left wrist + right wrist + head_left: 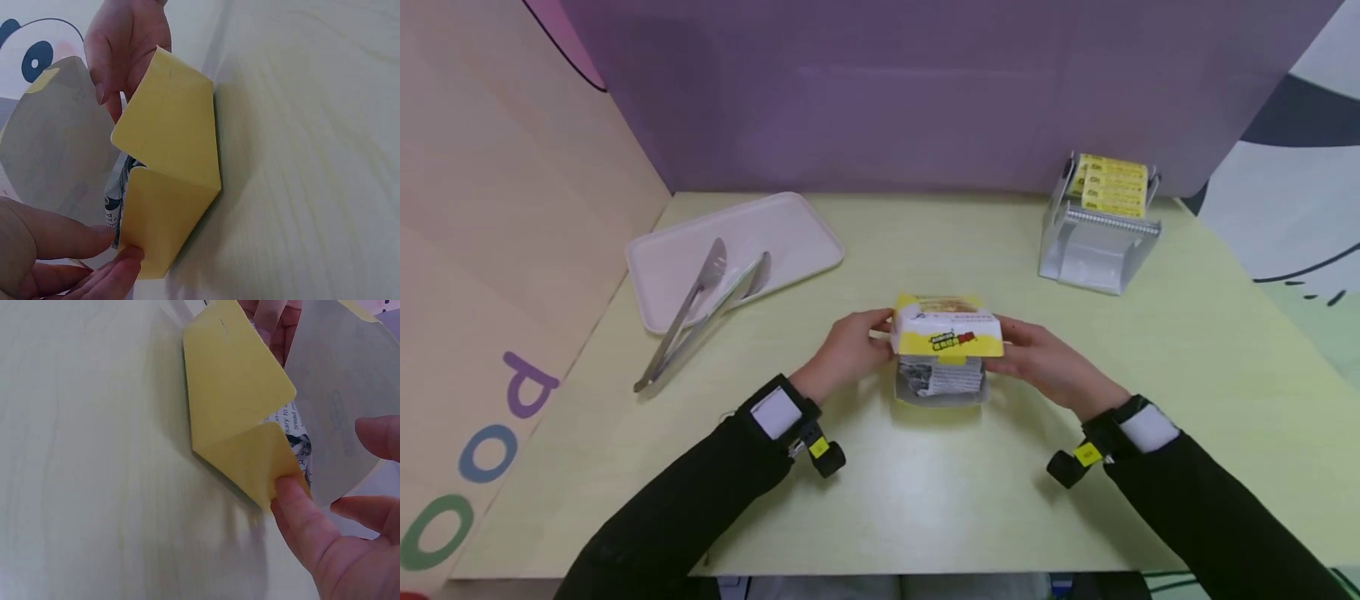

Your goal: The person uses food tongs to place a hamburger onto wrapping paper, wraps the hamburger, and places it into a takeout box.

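A yellow-and-white cardboard burger box stands on the table with its hinged lid partly lowered. Inside it lies a bundle wrapped in newsprint-patterned paper. My left hand holds the box's left side, its thumb by the opening and its fingertips against the yellow base wall. On the opposite side my right hand holds the box, with fingers on the base wall and others by the lid. The wrist views show the lid's pale inner face tilted over the paper.
A pale tray lies at the back left, with metal tongs resting across its front edge. At the back right stands a dispenser holding a roll of yellow labels. A purple panel rises behind the table.
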`<state>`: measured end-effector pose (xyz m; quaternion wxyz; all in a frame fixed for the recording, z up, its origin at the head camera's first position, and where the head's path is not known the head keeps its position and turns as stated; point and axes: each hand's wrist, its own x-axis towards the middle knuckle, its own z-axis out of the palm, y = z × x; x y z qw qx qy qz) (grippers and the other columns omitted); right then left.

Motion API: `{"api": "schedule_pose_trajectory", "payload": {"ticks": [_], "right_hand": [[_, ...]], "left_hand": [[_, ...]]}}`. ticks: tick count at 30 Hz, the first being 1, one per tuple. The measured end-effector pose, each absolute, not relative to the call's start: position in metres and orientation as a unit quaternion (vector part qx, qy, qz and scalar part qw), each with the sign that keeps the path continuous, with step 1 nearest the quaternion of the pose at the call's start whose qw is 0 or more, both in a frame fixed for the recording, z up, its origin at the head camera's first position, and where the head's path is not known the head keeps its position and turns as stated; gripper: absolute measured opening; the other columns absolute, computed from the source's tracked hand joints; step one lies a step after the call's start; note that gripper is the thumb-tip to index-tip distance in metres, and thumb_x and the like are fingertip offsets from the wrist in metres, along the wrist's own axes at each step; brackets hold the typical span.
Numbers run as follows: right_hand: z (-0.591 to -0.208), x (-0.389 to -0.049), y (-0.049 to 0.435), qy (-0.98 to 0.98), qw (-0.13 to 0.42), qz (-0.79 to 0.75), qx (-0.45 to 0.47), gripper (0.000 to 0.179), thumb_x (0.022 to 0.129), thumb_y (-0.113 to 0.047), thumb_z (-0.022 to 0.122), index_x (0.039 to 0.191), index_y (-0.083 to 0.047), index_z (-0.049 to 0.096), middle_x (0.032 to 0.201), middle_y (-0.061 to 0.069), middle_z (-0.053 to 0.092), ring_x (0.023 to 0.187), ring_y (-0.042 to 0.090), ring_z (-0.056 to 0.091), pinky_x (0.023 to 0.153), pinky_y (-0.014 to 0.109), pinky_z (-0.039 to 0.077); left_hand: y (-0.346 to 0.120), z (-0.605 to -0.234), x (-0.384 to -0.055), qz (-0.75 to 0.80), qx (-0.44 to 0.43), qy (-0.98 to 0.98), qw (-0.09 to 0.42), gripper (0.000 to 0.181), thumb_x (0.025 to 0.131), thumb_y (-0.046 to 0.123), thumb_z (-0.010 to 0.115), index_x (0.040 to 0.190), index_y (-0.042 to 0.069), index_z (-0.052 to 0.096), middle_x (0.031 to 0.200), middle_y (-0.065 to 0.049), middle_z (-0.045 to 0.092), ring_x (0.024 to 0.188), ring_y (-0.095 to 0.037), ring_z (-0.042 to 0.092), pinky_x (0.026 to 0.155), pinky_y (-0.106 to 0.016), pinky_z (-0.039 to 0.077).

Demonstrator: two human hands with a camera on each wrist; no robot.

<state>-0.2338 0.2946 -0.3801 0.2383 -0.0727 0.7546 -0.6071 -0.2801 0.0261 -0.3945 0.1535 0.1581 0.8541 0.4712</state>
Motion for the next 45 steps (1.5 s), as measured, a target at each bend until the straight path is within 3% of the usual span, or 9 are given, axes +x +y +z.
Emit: {"api": "schedule_pose_trajectory", "payload": {"ticks": [4, 12, 21, 29, 33, 37, 41, 45], "right_hand": [[-0.383, -0.229, 0.298, 0.750, 0.241, -0.610, -0.082, 0.066, 0.098, -0.006, 0.053, 0.153, -0.001, 0.018, 0.152, 0.023, 0.032, 0.128, 0.020, 0.046, 0.100, 0.030, 0.043], [-0.388, -0.231, 0.299, 0.761, 0.243, -0.594, -0.099, 0.075, 0.093, -0.002, 0.056, 0.154, -0.001, 0.012, 0.157, 0.022, 0.020, 0.139, 0.042, 0.028, 0.099, 0.031, 0.043], [-0.388, -0.229, 0.296, 0.794, 0.247, -0.547, -0.095, 0.082, 0.091, -0.007, 0.064, 0.155, -0.006, 0.013, 0.159, 0.016, 0.018, 0.142, 0.041, 0.024, 0.105, 0.050, 0.036], [-0.389, -0.228, 0.296, 0.815, 0.224, -0.516, -0.141, 0.087, 0.086, -0.001, 0.069, 0.154, -0.001, 0.014, 0.158, 0.022, 0.017, 0.142, 0.044, 0.022, 0.104, 0.043, 0.039], [-0.390, -0.228, 0.299, 0.804, 0.232, -0.526, -0.152, 0.084, 0.085, 0.007, 0.060, 0.153, 0.003, 0.011, 0.159, 0.024, 0.009, 0.142, 0.046, 0.018, 0.105, 0.045, 0.035], [-0.388, -0.225, 0.301, 0.798, 0.240, -0.536, -0.137, 0.085, 0.082, 0.013, 0.052, 0.152, 0.005, 0.004, 0.158, 0.027, 0.003, 0.142, 0.048, 0.015, 0.107, 0.051, 0.031], [-0.384, -0.211, 0.300, 0.854, 0.203, -0.463, -0.121, 0.086, 0.087, 0.001, 0.063, 0.153, 0.004, 0.008, 0.152, 0.030, 0.024, 0.134, 0.047, 0.035, 0.100, 0.051, 0.042], [-0.382, -0.195, 0.296, 0.908, 0.152, -0.370, -0.123, 0.093, 0.085, -0.016, 0.076, 0.151, 0.003, 0.015, 0.130, 0.026, 0.054, 0.112, 0.037, 0.058, 0.088, 0.045, 0.052]], "left_hand": [[0.026, -0.395, -0.276, 0.483, 0.153, 0.845, 0.173, 0.066, 0.085, -0.005, 0.068, 0.145, -0.001, 0.040, 0.132, -0.017, 0.057, 0.108, -0.022, 0.065, 0.083, -0.025, 0.053], [0.025, -0.398, -0.272, 0.461, 0.168, 0.852, 0.183, 0.074, 0.083, -0.008, 0.069, 0.148, 0.002, 0.035, 0.135, -0.013, 0.055, 0.114, -0.021, 0.060, 0.084, -0.024, 0.052], [0.023, -0.404, -0.265, 0.356, 0.222, 0.898, 0.136, 0.083, 0.079, -0.011, 0.070, 0.150, 0.002, 0.030, 0.139, -0.009, 0.052, 0.111, -0.020, 0.060, 0.087, -0.027, 0.051], [0.025, -0.403, -0.264, 0.301, 0.239, 0.919, 0.091, 0.074, 0.083, 0.000, 0.072, 0.147, -0.001, 0.035, 0.135, -0.012, 0.056, 0.109, -0.022, 0.058, 0.093, -0.033, 0.048], [0.023, -0.400, -0.264, 0.288, 0.245, 0.918, 0.118, 0.083, 0.082, 0.004, 0.077, 0.150, 0.000, 0.029, 0.138, -0.014, 0.054, 0.119, -0.024, 0.055, 0.098, -0.035, 0.046], [0.021, -0.394, -0.263, 0.281, 0.244, 0.912, 0.172, 0.103, 0.077, 0.010, 0.082, 0.154, 0.000, 0.014, 0.140, -0.017, 0.051, 0.123, -0.025, 0.053, 0.099, -0.035, 0.046], [0.014, -0.389, -0.257, 0.265, 0.225, 0.917, 0.196, 0.113, 0.075, 0.016, 0.085, 0.155, 0.004, 0.007, 0.138, -0.015, 0.053, 0.121, -0.026, 0.055, 0.099, -0.036, 0.045], [0.009, -0.388, -0.246, 0.261, 0.223, 0.922, 0.180, 0.114, 0.072, 0.023, 0.087, 0.156, 0.008, 0.011, 0.128, -0.011, 0.061, 0.111, -0.022, 0.059, 0.095, -0.035, 0.047]]}}
